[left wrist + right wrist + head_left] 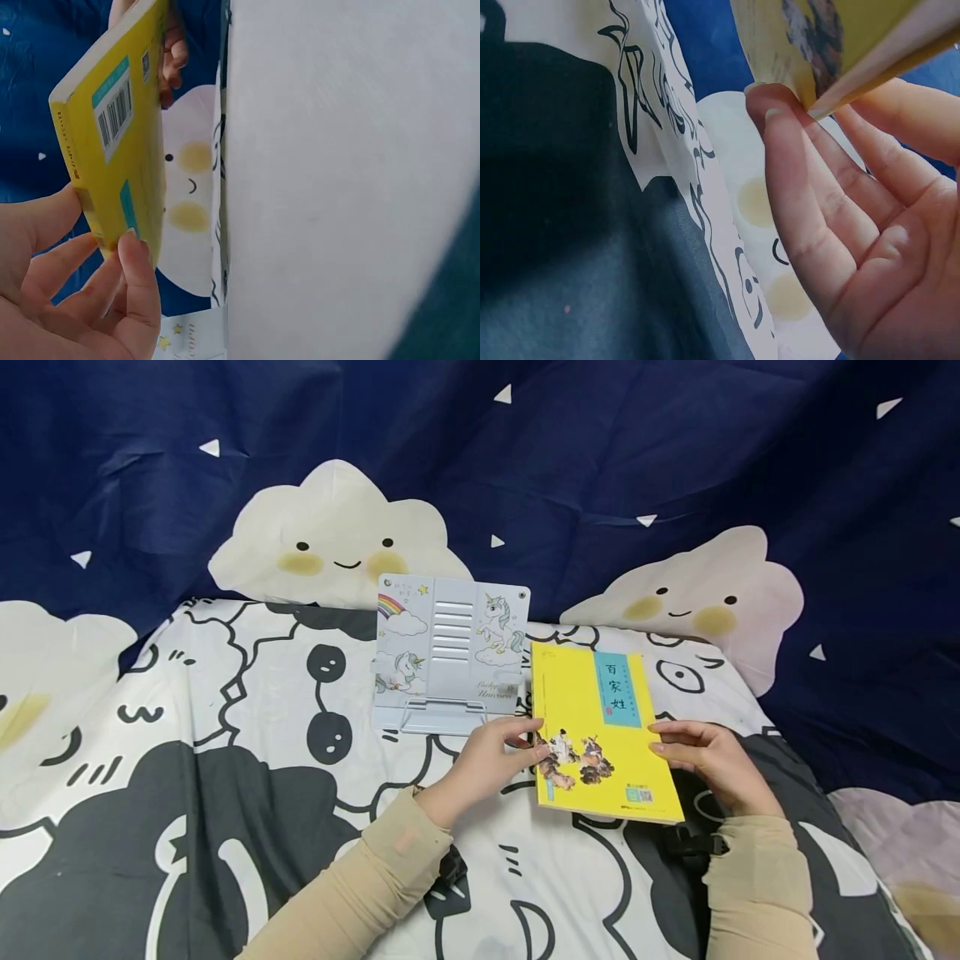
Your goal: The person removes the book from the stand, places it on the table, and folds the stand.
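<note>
A yellow paperback book (577,710) with a blue title label is held up between both hands in the head view, its front cover facing the camera. My left hand (501,756) pinches its left, spine edge, thumb on the cover. On the opposite edge, my right hand (708,760) grips with the thumb in front and fingers behind. In the left wrist view the book's back (139,142) shows a barcode, with the left fingertips on it. The right wrist view has the right hand (855,217) with its fingers behind the book's page edge.
Left of the book, a pale unicorn-patterned book stand (453,643) stands upright with a wire ledge at its front. Beneath everything lies a black-and-white cartoon bedspread (300,827). A dark blue cloth with cloud faces (337,543) rises behind.
</note>
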Tool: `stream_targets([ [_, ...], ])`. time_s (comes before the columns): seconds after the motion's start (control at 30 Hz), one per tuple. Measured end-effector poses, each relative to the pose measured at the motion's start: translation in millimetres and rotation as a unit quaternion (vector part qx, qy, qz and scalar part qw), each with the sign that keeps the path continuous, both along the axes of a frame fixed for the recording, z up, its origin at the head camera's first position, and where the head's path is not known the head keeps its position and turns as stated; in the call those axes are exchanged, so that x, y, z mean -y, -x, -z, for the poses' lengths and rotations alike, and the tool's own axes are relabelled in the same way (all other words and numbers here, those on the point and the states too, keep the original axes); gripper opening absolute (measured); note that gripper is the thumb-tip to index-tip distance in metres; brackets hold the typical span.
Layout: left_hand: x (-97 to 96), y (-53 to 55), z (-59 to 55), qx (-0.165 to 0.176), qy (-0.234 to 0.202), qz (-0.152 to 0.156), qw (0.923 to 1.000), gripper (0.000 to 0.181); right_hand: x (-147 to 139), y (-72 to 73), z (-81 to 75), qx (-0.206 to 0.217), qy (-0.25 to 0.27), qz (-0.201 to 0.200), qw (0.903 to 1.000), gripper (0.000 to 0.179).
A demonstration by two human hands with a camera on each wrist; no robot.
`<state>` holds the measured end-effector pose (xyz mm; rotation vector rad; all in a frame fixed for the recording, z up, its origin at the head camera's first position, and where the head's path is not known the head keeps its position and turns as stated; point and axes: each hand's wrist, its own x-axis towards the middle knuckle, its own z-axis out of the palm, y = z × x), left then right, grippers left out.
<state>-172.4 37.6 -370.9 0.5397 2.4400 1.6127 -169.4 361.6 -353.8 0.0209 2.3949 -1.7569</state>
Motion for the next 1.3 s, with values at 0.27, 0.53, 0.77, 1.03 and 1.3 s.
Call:
stream_targets([
  [0.27, 4.4, -0.7, 2.7, 0.008, 0.01, 0.017, 0.9998, 0.046, -2.0, 1.0, 3.9, 0.012, -0.034, -0.008, 0.9993, 0.022],
  [0.53, 6.4, 1.2, 5.1, 0.018, 0.007, 0.026, 0.9995, 0.046, -3.1, 2.1, 6.8, 0.029, -0.04, -0.019, 0.9986, 0.032],
  [0.77, 8.1, 5.7, 7.1, 0.053, -0.008, 0.047, 0.9975, 0.049, -3.6, 4.0, 10.3, 0.036, -0.044, -0.026, 0.998, 0.039],
  [1.03, 12.6, 12.1, 9.4, 0.13, -0.036, 0.069, 0.9885, 0.05, -1.1, 5.1, 13.2, 0.039, -0.066, -0.03, 0.9966, 0.053],
  [1.3, 14.6, 14.5, 7.1, 0.17, -0.033, 0.086, 0.9811, 0.055, -0.8, 7.2, 15.2, 0.051, -0.066, -0.027, 0.9962, 0.057],
])
